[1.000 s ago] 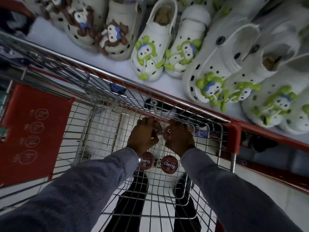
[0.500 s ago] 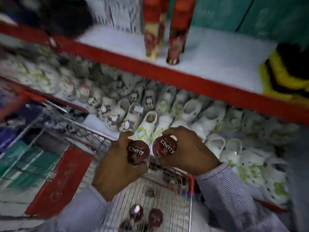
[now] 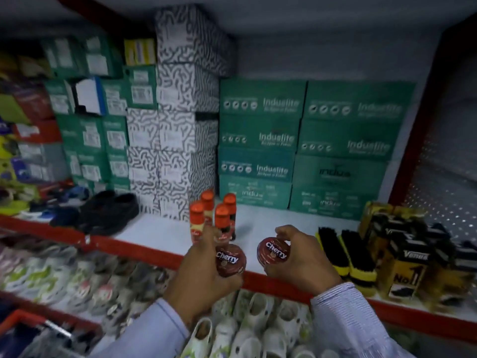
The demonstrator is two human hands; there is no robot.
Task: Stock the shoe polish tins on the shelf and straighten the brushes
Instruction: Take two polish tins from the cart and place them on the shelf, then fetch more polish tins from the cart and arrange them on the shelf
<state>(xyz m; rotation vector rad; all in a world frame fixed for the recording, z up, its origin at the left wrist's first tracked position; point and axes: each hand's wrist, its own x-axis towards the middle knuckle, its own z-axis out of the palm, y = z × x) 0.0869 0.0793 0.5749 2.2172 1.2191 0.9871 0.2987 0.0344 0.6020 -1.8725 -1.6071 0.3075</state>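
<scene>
My left hand [image 3: 198, 277] grips a round dark-red Cherry polish tin [image 3: 230, 260], held just in front of the red shelf edge. My right hand [image 3: 302, 262] holds a second Cherry tin [image 3: 275, 251] a little higher, over the front of the white shelf [image 3: 160, 233]. Two yellow-backed black-bristle brushes [image 3: 344, 254] lie side by side on the shelf, right of my right hand. Several orange-capped polish bottles [image 3: 215, 218] stand upright behind my left hand.
Yellow and black Venus boxes [image 3: 413, 264] crowd the shelf's right end. Green Induslite boxes [image 3: 302, 148] and patterned white boxes [image 3: 178, 130] are stacked at the back. Black shoes [image 3: 108, 213] sit on the left. White clogs [image 3: 247, 324] fill the lower shelf.
Both hands have lifted a tin each out of the cart and up to the upper shelf. My view has swung upward from the cart to the shelf with bottles and brushes.
</scene>
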